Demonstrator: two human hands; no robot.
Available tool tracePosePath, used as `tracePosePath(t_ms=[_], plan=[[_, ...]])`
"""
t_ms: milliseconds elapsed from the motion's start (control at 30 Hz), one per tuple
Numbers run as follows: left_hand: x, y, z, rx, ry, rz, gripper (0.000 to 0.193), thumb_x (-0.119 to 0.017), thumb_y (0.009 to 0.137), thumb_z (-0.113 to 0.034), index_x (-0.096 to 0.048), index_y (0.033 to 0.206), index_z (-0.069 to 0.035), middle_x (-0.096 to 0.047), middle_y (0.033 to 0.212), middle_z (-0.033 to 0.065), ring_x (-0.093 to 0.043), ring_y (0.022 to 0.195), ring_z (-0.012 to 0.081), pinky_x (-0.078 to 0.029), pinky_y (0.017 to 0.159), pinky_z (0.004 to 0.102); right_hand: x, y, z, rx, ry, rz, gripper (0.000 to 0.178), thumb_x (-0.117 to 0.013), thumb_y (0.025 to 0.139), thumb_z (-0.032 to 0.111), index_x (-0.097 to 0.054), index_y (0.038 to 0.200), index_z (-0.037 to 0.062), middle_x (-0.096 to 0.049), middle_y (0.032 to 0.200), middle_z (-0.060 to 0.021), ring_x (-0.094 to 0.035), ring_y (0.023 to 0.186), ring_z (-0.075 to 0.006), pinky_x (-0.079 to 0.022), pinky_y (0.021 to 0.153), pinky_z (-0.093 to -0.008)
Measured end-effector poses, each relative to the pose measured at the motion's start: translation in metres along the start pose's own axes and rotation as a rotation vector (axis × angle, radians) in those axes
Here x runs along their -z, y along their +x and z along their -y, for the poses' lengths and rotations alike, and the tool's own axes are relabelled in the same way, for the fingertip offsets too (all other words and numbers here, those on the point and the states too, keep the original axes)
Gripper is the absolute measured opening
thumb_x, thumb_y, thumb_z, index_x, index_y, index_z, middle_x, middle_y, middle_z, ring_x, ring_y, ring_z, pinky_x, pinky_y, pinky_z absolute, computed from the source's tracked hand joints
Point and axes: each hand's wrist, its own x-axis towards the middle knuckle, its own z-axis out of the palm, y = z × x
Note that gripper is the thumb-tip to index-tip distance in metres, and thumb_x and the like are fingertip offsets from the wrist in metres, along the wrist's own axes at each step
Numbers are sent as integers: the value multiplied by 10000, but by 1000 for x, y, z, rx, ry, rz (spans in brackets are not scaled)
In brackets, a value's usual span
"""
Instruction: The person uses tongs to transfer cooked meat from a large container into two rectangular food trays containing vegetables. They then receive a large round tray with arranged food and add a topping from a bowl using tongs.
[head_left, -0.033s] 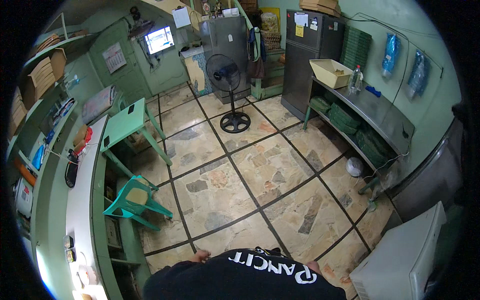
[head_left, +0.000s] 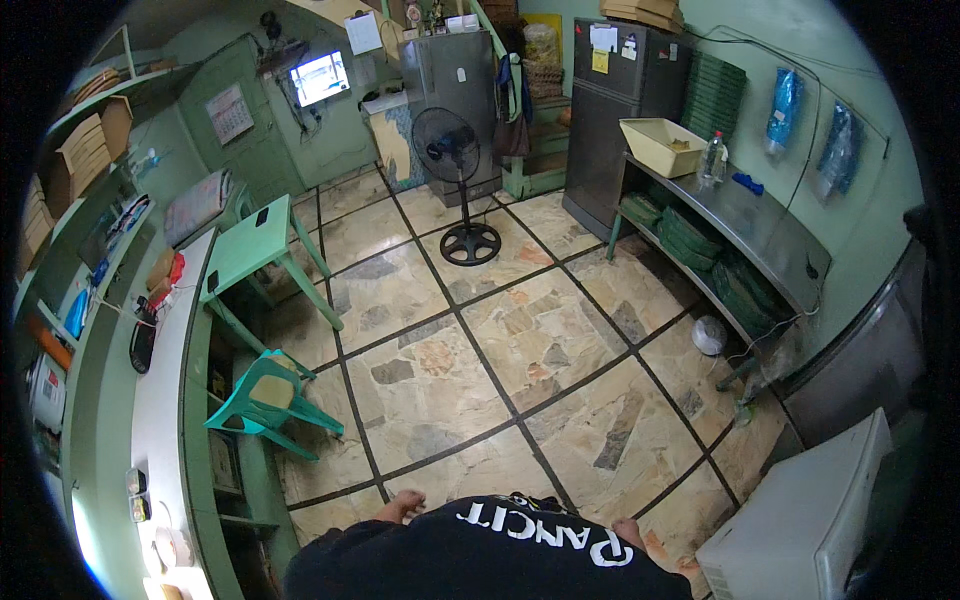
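My left hand (head_left: 404, 504) shows past the left side of my black shirt (head_left: 480, 560), low over the tiled floor. Its fingers look loosely apart, and I see nothing in them. My right hand (head_left: 627, 531) only partly shows beyond the shirt's right side; its fingers are mostly hidden. Neither hand visibly touches any object. Nearest on the left is a teal plastic chair (head_left: 268, 395) beside the long white counter (head_left: 160, 400). To the right stands a white chest-like appliance (head_left: 790, 520).
A black stand fan (head_left: 462, 150) stands ahead on the tiled floor (head_left: 440, 370). A green table (head_left: 250, 245) is at left. Along the right stand a dark refrigerator (head_left: 625, 110) and a metal worktable (head_left: 740, 215) bearing a cream basin (head_left: 660, 145), with green trays (head_left: 690, 230) below.
My left hand shows a little more beyond the shirt, slightly higher in the picture. More skin shows around my right hand. The furniture stays in place.
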Motion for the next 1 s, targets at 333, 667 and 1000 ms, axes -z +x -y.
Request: tracePosePath(t_ms=[333,667,1000], plan=[[-79,42,-226,-184,-133,-38,315,-566,895,-331,-594,1126,-118,-659,932,40,-626,743,174,-481,623,346,97,122,73,69,282,8,251,-591,821,191,-660,1014,46,-656,765,-106,-621,595,-188,-506,563,-338],[-81,140,-165,-1084,-104,635,290,-688,819,-319,-656,923,-50,-662,842,103,-624,746,273,-498,714,433,139,151,21,219,307,4,265,-583,768,137,-682,1002,64,-675,838,-154,-635,730,-299,-519,718,-395],[-110,277,-548,-296,61,41,497,-671,817,-490,-544,583,-71,-511,521,38,-454,385,164,-411,421,313,222,231,11,-81,43,-172,226,-566,820,234,-664,862,35,-664,800,-171,-609,723,-363,-492,693,-446]])
